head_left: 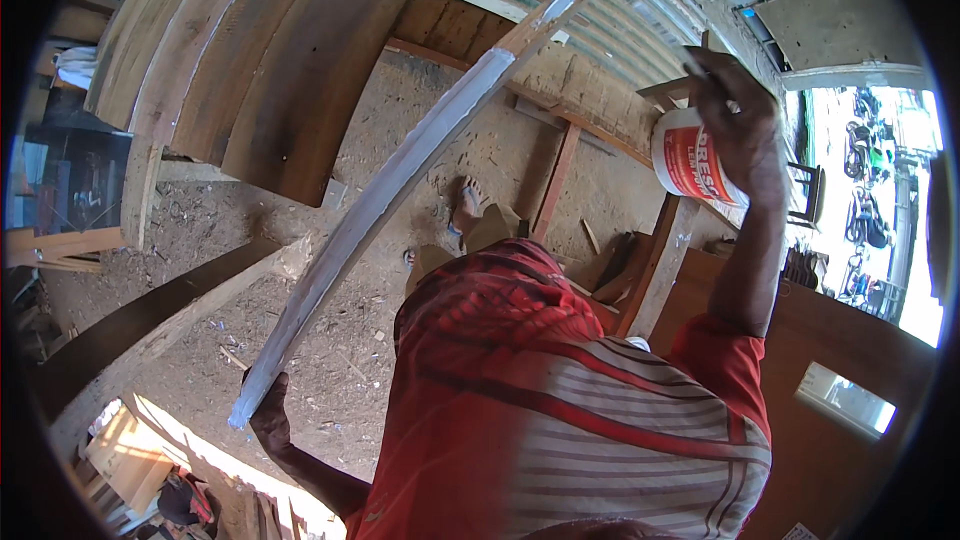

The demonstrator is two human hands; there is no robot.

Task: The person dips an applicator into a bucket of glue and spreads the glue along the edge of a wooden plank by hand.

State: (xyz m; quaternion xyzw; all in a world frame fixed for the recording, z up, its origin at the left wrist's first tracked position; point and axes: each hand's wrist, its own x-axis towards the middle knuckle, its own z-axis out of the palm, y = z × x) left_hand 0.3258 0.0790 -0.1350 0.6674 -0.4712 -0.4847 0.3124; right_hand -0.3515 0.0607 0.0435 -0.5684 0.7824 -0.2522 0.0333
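Observation:
My left hand (pixel 268 418) grips the lower end of a long, thin wooden strip (pixel 400 175) that slants up to the right and is coated along its face with a whitish paste. My right hand (pixel 738 120) is raised at the upper right and closed over a white tub with a red label (pixel 685 165), held beside a rough timber beam (pixel 590 95). A thin dark tip pokes out above the fingers; I cannot tell what it is. My red striped shirt (pixel 560 410) fills the lower middle.
Wide dark planks (pixel 250 60) lean at the upper left. The floor (pixel 340 340) is covered in sawdust and scraps, with my sandalled feet (pixel 465 210) on it. A long beam (pixel 150 320) lies at the left and a brown board (pixel 830 340) at the right. A corrugated wall (pixel 610 10) stands behind.

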